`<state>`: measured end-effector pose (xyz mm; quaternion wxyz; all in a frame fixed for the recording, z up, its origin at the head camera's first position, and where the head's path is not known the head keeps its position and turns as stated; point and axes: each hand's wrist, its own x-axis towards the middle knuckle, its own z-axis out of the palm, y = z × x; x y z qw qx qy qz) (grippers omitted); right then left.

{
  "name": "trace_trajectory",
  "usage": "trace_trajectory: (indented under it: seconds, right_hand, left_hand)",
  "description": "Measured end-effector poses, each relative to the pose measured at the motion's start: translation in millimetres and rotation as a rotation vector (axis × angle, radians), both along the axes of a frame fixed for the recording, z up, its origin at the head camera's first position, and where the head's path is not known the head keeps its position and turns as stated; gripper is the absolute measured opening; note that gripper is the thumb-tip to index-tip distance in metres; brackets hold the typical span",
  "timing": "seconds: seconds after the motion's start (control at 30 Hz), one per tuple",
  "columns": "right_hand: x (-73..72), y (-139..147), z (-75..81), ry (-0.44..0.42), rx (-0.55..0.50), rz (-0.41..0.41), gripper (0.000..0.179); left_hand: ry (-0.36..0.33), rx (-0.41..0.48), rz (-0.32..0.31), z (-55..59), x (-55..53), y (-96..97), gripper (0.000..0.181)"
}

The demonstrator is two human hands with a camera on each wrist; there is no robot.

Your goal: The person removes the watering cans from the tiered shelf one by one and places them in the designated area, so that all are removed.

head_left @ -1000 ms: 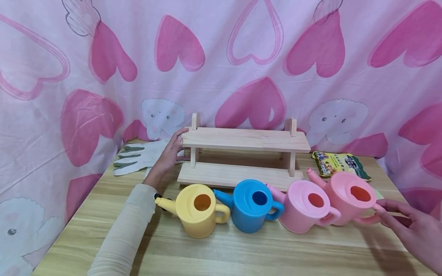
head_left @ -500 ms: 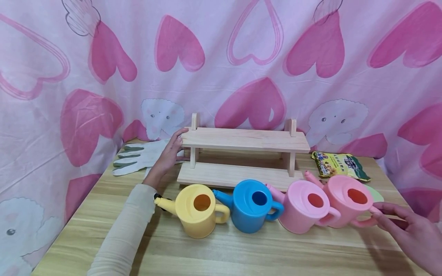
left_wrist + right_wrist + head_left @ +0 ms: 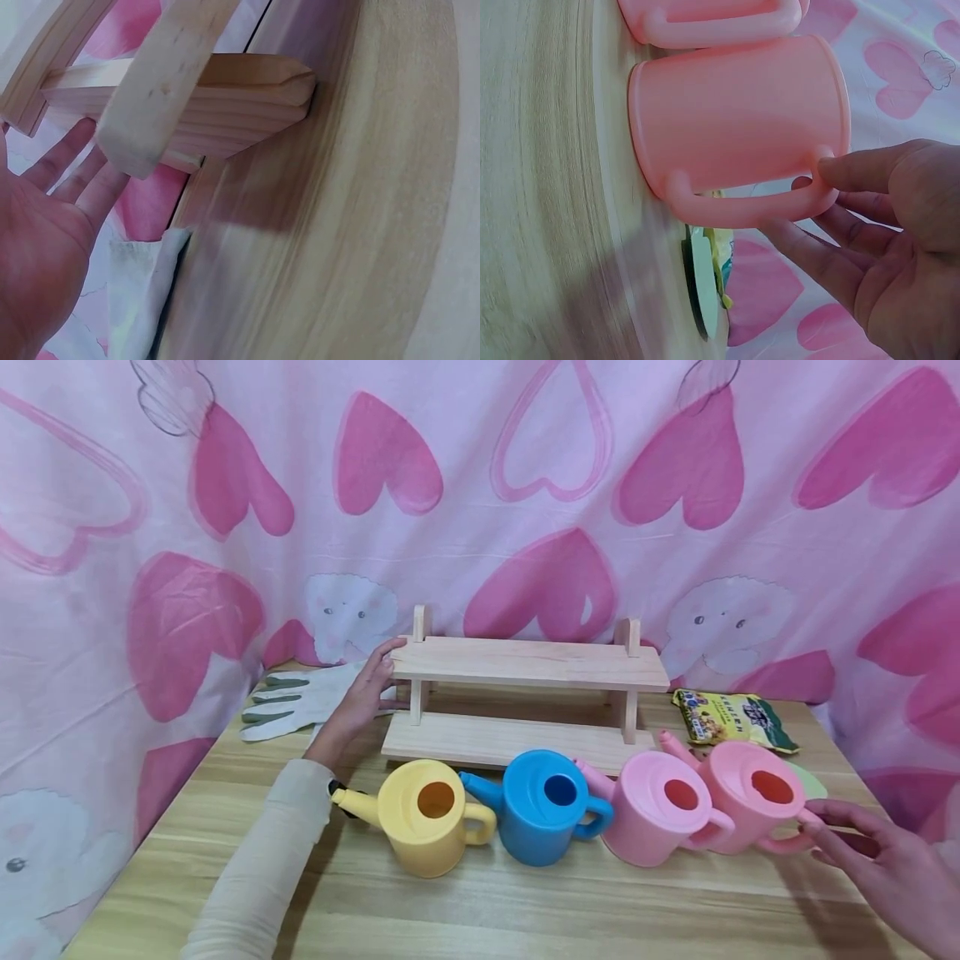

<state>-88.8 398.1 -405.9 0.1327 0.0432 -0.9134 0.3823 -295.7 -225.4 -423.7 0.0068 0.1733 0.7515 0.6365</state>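
Note:
My left hand [image 3: 363, 693] touches the left end of a two-tier wooden shelf [image 3: 525, 660]. The left wrist view shows straight fingers [image 3: 75, 176] reaching in beside its boards. At the far right, my right hand [image 3: 892, 860] pinches the handle of a salmon-pink watering can [image 3: 750, 785], thumb and fingers on the upper bend of the handle [image 3: 742, 210]. To its left stand a lighter pink watering can [image 3: 652, 810], a blue watering can [image 3: 540, 810] and a yellow watering can [image 3: 423, 818], upright in a row with spouts pointing left.
A white and green glove [image 3: 300, 697] lies on the table [image 3: 525, 910] left of the shelf. On the right are a yellow and green packet [image 3: 735, 720] and a pale green flat piece [image 3: 703, 277], partly hidden by the can. A pink heart-print curtain [image 3: 540, 485] hangs behind.
My right hand has moved the salmon-pink watering can slightly left, closer to the lighter pink one, uncovering more of the green piece. My left hand stays at the shelf.

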Motion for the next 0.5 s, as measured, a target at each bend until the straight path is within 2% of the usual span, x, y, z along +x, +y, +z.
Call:
trace_trajectory:
  seconds: [0.07,0.2,0.3,0.4,0.5]
  right_hand:
    - [-1.7,1.3,0.6,0.008,-0.016,0.041,0.018]
    - [-7.1,3.1,7.5,0.006,0.082,0.075,0.033]
    - [-13.7,2.2,15.9,0.002,0.140,0.077,0.042]
    - [-24.0,-0.2,28.5,0.023,0.158,0.092,0.046]
    - [-35.6,-3.1,45.3,0.056,0.204,0.113,0.051]
  left_hand:
    - [-0.006,-0.020,-0.011,2.4,1.1,-2.9,0.051]
    - [-0.015,-0.100,-0.025,10.6,4.3,-9.1,0.053]
    - [0.021,-0.190,-0.019,21.4,9.4,-14.1,0.055]
    - [0.130,-0.337,0.008,35.4,17.4,-21.7,0.055]
    - [0.268,-0.495,0.029,51.0,27.0,-31.4,0.055]
